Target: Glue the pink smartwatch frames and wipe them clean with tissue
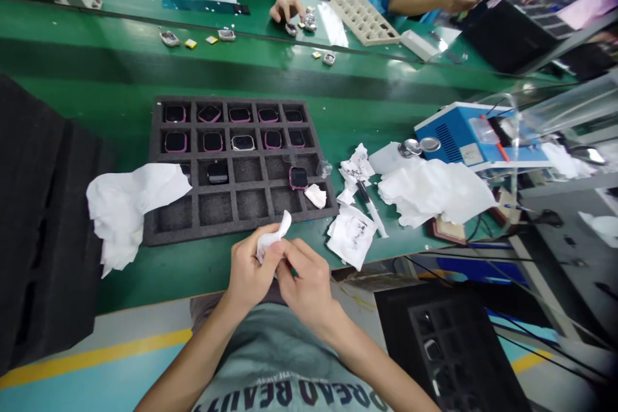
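Observation:
My left hand (pixel 253 268) is closed around a folded white tissue (pixel 273 237), one end of which sticks up above the fingers. Fingertips of my right hand (pixel 306 280) are pinched together against the left thumb. Whatever they grip, if anything, is hidden. Just beyond both hands lies a black foam tray (pixel 214 229) with watch cases in many of its compartments. One pink-rimmed watch (pixel 298 177) rests on a divider at the tray's right side, beside a crumpled bit of tissue (pixel 315 196).
White cloths lie left (pixel 120 206) and right (pixel 434 190) of the tray. A syringe (pixel 371 209) rests among stained wipes (pixel 354 236). Behind them stands a blue machine (pixel 447 135). Stacked black foam (pixel 43 219) rises at left. Across the bench, a co-worker's hand (pixel 287 8) touches small parts.

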Demonstrator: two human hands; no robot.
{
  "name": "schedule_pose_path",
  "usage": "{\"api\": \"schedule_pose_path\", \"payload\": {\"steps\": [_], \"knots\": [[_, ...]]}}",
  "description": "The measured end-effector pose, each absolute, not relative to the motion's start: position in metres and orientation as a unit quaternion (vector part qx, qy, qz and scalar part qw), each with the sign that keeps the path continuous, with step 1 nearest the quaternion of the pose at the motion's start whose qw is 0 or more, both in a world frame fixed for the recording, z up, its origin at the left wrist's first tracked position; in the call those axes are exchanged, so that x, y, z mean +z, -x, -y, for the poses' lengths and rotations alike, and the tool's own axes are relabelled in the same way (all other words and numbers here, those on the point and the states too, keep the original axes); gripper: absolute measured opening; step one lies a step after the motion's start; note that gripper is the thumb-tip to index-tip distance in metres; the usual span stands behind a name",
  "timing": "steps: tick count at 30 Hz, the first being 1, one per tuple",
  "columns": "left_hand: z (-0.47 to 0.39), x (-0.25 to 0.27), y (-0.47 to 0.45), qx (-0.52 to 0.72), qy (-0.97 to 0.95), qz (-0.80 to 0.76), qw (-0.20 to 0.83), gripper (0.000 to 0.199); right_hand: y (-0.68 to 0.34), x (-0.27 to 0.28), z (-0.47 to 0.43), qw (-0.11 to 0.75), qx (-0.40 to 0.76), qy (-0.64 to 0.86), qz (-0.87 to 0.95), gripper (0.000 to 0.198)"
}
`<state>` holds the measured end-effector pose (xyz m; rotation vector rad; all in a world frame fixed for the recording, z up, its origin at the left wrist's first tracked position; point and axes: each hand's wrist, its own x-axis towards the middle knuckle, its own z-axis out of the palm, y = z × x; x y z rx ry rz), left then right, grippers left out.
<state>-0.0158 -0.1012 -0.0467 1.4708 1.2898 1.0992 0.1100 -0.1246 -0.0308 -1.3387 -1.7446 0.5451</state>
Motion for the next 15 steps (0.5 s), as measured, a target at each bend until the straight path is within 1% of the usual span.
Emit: {"api": "schedule_pose_path", "payload": {"steps": [3,6,9,11,13,15], "knots": [[0.0972,-0.0445,0.0154,0.447,-0.588,-0.521,0.428,0.036,-0.1067,-0.0393,0.1225,0.434,0.148,0.53,0.713,0.025],[0.097,-0.0467,0.0154,0.467,-0.569,-0.525,0.427,0.036,-0.1051,-0.0428,0.1231,0.433,0.16,0.527,0.714,0.023],[0.0995,-0.049,0.0154,0.473,-0.545,-0.552,0.418,0.055,-0.107,-0.0389,0.1269,0.433,0.217,0.537,0.691,0.018],[0.1006,-0.0485,0.0152,0.474,-0.533,-0.566,0.413,0.063,-0.1092,-0.0353,0.129,0.432,0.255,0.545,0.672,0.016],[0.1002,-0.0469,0.015,0.473,-0.545,-0.555,0.414,0.06,-0.1109,-0.0336,0.1294,0.438,0.267,0.545,0.663,0.015],[0.0989,-0.0454,0.0151,0.465,-0.572,-0.531,0.417,0.044,-0.1109,-0.0346,0.1287,0.452,0.25,0.54,0.664,0.019]]}}
